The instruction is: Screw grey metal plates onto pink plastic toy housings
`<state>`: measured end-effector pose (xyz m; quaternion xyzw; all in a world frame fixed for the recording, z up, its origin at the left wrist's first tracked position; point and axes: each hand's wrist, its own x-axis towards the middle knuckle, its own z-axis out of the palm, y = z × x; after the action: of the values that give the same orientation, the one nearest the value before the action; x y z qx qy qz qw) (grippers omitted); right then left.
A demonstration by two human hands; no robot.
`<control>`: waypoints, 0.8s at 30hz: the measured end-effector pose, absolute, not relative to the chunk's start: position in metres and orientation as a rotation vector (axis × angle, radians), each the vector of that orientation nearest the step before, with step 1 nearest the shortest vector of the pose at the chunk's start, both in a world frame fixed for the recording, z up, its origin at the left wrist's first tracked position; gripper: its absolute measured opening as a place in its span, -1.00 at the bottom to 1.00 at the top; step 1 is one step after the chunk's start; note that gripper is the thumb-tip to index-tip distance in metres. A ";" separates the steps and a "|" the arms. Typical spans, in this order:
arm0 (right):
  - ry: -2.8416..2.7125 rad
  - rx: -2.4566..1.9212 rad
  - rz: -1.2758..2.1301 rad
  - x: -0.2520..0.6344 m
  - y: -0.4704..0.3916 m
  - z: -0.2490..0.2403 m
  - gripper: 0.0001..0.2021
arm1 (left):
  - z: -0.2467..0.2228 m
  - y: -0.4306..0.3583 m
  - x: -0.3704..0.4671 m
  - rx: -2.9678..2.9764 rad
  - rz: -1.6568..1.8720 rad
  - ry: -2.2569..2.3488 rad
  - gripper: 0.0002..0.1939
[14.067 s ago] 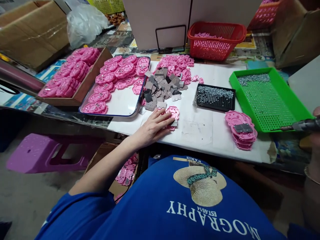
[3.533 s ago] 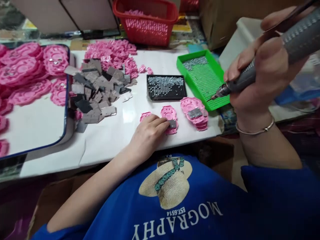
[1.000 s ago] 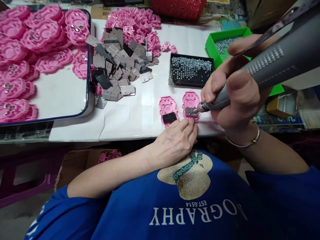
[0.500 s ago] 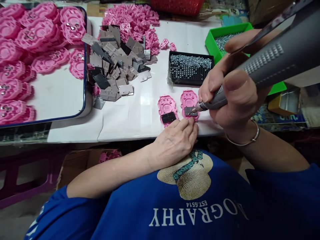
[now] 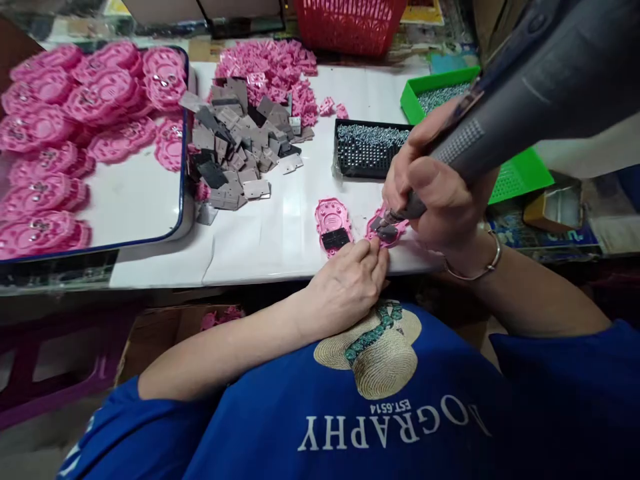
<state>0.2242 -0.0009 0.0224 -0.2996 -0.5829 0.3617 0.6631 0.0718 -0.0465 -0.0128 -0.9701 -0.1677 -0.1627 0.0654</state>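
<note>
My right hand (image 5: 443, 200) is wrapped round a thick grey electric screwdriver (image 5: 530, 107), held slanting down to the left. Its tip meets a pink plastic casing (image 5: 373, 227) with a grey cover plate (image 5: 385, 230) on it; the casing lies turned at an angle, partly behind my fingers. At its lower edge, my left hand (image 5: 347, 287) is closed, with the fingertips pressed on the casing. Just left lies a second pink casing (image 5: 333, 217), upright to my view, with a black cover plate (image 5: 335, 239) in it.
Behind is a black screw tray (image 5: 370, 153), with a green bin (image 5: 413, 97) of screws beyond it. Grey plates (image 5: 240, 140) and small pink parts (image 5: 270, 63) lie heaped left of it. A blue-rimmed tray (image 5: 145, 200) holds stacked pink casings. A red basket (image 5: 350, 27) stands at the back.
The right-hand casing has turned clockwise under the screwdriver. My right hand and the screwdriver have shifted left in view, with the tool held steeper. The whole view has tilted up slightly.
</note>
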 end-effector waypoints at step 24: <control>-0.999 -1.262 -0.128 0.432 0.023 0.038 -0.44 | -0.008 -0.026 0.081 -2.981 -0.746 -0.348 -0.74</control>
<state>0.4319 0.0227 0.0381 -0.5645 -0.4472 -0.0575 0.6915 0.0811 -0.0261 -0.0082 -0.9636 -0.1125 -0.2412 0.0243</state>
